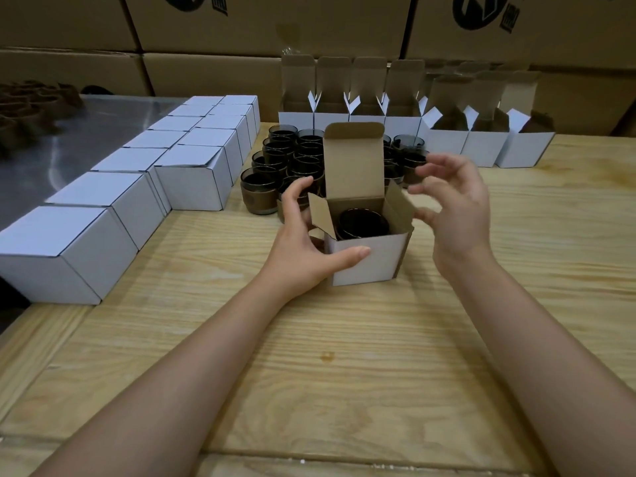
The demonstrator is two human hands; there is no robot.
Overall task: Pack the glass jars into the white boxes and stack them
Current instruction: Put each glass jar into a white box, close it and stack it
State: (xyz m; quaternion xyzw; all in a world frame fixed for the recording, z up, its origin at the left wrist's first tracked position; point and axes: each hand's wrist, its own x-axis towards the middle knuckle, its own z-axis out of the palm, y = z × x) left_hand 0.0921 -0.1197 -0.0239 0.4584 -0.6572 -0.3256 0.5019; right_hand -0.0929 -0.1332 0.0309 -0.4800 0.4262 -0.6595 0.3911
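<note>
An open white box (364,263) is seen standing near the middle of the bench (344,356), turned slightly so that one corner faces forward. Its lid (354,160) is raised upright at the back and both flaps (321,211) are spread outward. A dark glass jar (363,223) is set upright inside the box, its rim below the box's top edge.

The box is held by the left hand (303,242): the thumb is laid flat across the white front face, and the fingers are curved up round the left side, beside the left flap. The right hand (457,215) is held just beside the box's right side with nothing in it, the fingers spread and loosely bent. Its thumb tip is close to the right flap; whether it touches cannot be told.

Behind the box, toward the far edge of the bench, a cluster of unpacked jars (296,156) is stood upright, some with a brown band round the lower part. Closed boxes (137,187) are lined up in two rows along the left edge of the bench, from the near left corner toward the back, partly against a metal surface (86,132). A row of open boxes (368,111) with raised lids is set along the far edge, reaching toward the far right corner. Large brown cartons (241,25) are stacked behind the bench.
</note>
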